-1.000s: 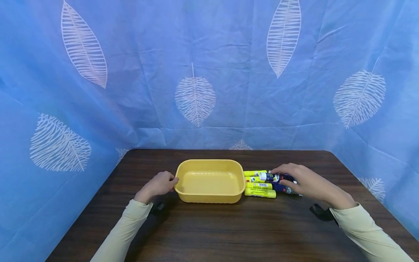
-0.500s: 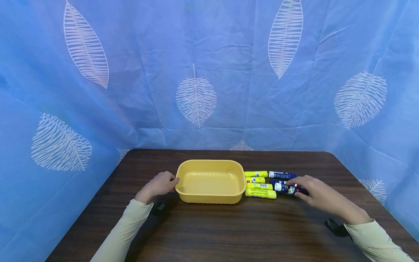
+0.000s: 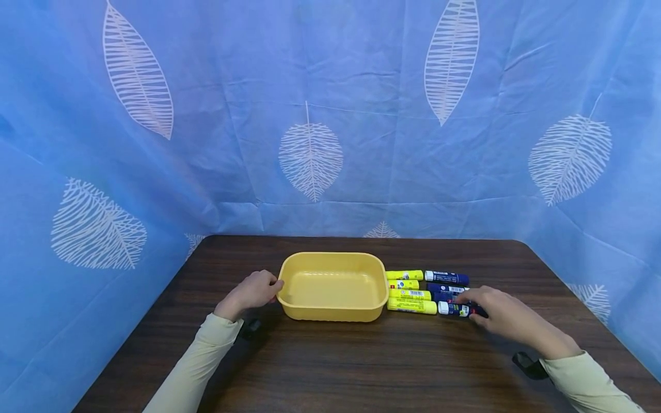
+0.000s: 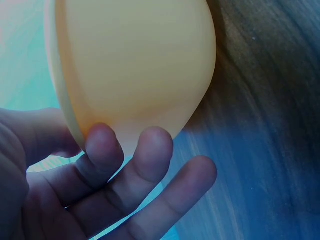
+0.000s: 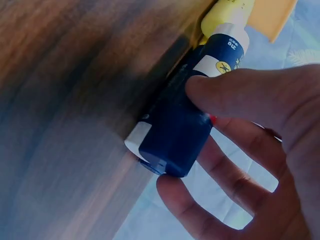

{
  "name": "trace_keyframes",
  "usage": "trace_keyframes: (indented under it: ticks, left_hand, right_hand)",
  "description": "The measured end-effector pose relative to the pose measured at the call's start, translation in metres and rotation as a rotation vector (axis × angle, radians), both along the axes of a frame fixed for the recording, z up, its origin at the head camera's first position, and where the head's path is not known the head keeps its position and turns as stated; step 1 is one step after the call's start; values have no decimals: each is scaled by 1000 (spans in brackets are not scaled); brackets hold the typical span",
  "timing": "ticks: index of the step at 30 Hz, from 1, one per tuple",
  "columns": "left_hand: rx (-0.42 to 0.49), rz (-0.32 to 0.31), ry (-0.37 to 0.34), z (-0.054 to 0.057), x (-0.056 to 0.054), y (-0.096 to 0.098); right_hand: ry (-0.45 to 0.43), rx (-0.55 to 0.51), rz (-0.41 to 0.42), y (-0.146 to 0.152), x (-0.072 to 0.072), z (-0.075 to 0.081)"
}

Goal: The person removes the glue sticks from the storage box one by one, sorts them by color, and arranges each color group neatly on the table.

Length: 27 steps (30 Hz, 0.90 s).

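My left hand (image 3: 250, 293) pinches the left end of a shallow yellow plastic tub (image 3: 330, 314). In the left wrist view its thumb is at the rim and its fingers (image 4: 155, 150) are against the outer wall. At the right, my right hand (image 3: 508, 315) holds a dark blue glue stick (image 3: 454, 310) with a white cap, at the front of a row of similar ones. The right wrist view shows thumb and fingers around this glue stick (image 5: 177, 127), which lies close beside another dark blue one (image 5: 160, 100).
Several yellow glue sticks (image 3: 411, 305) lie in a row along the tub's right side. To their right are other dark blue glue sticks (image 3: 446, 278). All are on a dark wooden table (image 3: 361, 367), with a blue leaf-patterned cloth (image 3: 372, 160) behind.
My right hand has moved toward the front with the blue glue stick, from over the others to level with the frontmost yellow one. The left hand keeps its hold on the tub.
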<state>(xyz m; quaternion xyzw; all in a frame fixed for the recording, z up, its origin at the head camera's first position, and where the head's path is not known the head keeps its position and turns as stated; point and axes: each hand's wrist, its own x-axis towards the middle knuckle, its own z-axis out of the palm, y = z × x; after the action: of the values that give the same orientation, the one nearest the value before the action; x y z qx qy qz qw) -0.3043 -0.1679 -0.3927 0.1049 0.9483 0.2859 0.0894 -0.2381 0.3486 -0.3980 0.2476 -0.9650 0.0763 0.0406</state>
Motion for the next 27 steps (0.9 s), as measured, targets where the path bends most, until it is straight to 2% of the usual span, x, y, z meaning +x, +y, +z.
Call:
trace_keyframes:
  ticks: [9, 27]
  left_hand:
    - [5, 14, -17, 0, 0, 0]
    - [19, 29, -34, 2, 2, -1]
  right_hand:
    - [-10, 24, -23, -2, 0, -5]
    - [72, 41, 12, -4, 0, -10]
